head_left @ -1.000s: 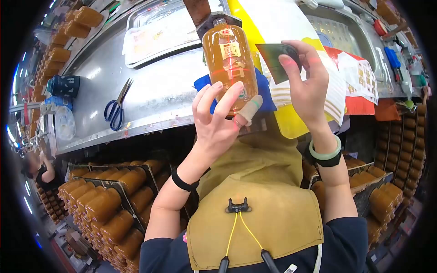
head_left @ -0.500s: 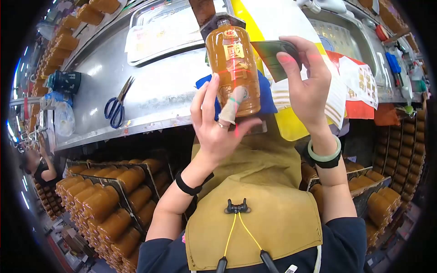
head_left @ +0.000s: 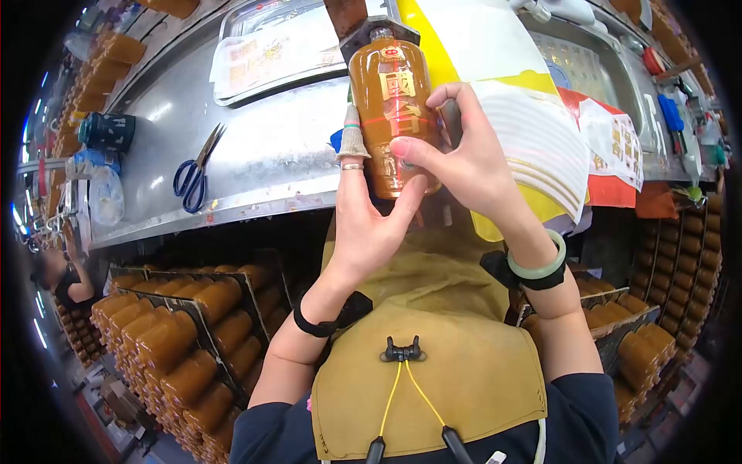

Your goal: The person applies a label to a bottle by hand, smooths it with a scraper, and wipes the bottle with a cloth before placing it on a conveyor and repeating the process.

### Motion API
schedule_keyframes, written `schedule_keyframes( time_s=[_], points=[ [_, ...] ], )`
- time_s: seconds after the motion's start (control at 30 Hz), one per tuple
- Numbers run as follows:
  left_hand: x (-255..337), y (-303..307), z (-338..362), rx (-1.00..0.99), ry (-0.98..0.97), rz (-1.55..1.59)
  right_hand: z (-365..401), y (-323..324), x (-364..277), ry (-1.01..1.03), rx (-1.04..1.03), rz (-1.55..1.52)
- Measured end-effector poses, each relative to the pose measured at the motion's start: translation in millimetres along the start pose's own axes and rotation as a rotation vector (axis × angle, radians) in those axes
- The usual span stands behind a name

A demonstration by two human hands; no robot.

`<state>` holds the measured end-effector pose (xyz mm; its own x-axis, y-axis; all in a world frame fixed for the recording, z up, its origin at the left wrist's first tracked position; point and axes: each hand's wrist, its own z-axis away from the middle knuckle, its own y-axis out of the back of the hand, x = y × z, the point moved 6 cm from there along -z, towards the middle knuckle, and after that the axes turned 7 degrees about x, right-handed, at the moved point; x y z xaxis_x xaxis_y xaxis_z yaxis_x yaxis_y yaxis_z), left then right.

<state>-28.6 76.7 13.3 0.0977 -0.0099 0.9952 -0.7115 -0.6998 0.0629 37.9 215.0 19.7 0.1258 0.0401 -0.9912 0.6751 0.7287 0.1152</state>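
A glossy brown bottle [head_left: 389, 73] with gold characters lies neck-away from me, its neck end at a dark angular holder [head_left: 355, 35]. My left hand [head_left: 365, 228] grips its lower left side. One finger, wearing a fabric finger cot [head_left: 352, 141], runs along that side and the thumb is at the base. My right hand [head_left: 479, 166] is closed round the right side, with its thumb pressed on the lower front lettering. Whether the dark flat scraper is still in its fingers cannot be made out. Part of a blue cloth [head_left: 336, 140] shows beside the bottle.
Blue-handled scissors [head_left: 193, 178] and a dark jar [head_left: 107, 131] are on the metal table [head_left: 255, 155] to the left. A metal tray [head_left: 228, 93] holds transfer sheets. Striped white sheets [head_left: 533, 143] lie at right. Racks of brown bottles [head_left: 166, 340] stand below. Another person [head_left: 66, 278] is far left.
My right hand has moved left and down from beside the bottle onto its front. The dark scraper it held is no longer clearly visible. My left finger has shifted to the bottle's left side.
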Motion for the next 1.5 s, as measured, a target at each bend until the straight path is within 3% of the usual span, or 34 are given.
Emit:
schedule_keyframes(
  time_s=[0.2,0.33,0.53,0.6,0.77,0.83,0.87,0.9,0.97,1.0,1.07,1.13,1.27,1.3,1.43,1.5],
  points=[
    [4.1,-1.4,-0.9,-0.008,0.052,0.013,1.1,-2.4,-2.9,0.079,0.0,0.017],
    [3.2,-2.6,-4.1,-0.03,0.031,0.003,0.3,0.5,-6.9,-0.043,-0.008,-0.045],
    [-3.2,-2.3,-24.5,0.182,-0.004,0.211,-5.3,22.5,-0.6,-0.055,0.028,-0.203],
    [-3.3,-3.5,-23.4,0.181,0.017,0.229,-4.8,32.5,-7.9,0.131,0.118,-0.161],
    [-2.0,-3.5,-20.3,0.154,0.068,0.233,2.4,42.4,-24.9,0.333,0.261,-0.017],
    [-2.8,0.5,-17.6,0.115,0.107,0.382,14.8,35.3,-48.0,0.729,0.256,0.345],
    [-4.5,4.0,-15.7,0.096,0.096,0.402,22.6,28.9,-56.9,1.056,0.192,0.546],
    [-6.2,7.5,-13.7,0.076,0.085,0.423,30.0,28.5,-56.4,1.055,0.192,0.544],
    [-8.1,12.5,-9.6,0.085,-0.077,0.218,58.2,7.3,-52.5,1.167,-0.262,0.474],
    [-10.1,13.3,-5.8,0.089,-0.154,0.116,57.4,7.5,-52.9,1.165,-0.26,0.474],
    [-12.0,12.3,3.1,0.088,-0.304,-0.089,37.9,11.7,-45.2,0.863,-0.168,0.496],
    [1.9,9.0,5.0,0.22,-0.506,-0.531,8.2,29.8,-44.8,0.932,0.159,0.54],
    [-1.9,17.2,3.4,0.245,-0.512,-0.512,-1.1,53.2,-54.3,0.979,0.42,0.544],
    [-0.9,18.7,3.0,0.246,-0.509,-0.517,4.7,48.4,-57.8,0.977,0.419,0.538],
    [-1.9,19.3,4.5,0.217,-0.501,-0.534,29.0,21.9,-37.5,0.37,0.216,0.085],
    [-7.2,20.3,5.2,0.21,-0.459,-0.518,29.0,20.5,-28.0,0.404,0.207,0.245]
  ],
)
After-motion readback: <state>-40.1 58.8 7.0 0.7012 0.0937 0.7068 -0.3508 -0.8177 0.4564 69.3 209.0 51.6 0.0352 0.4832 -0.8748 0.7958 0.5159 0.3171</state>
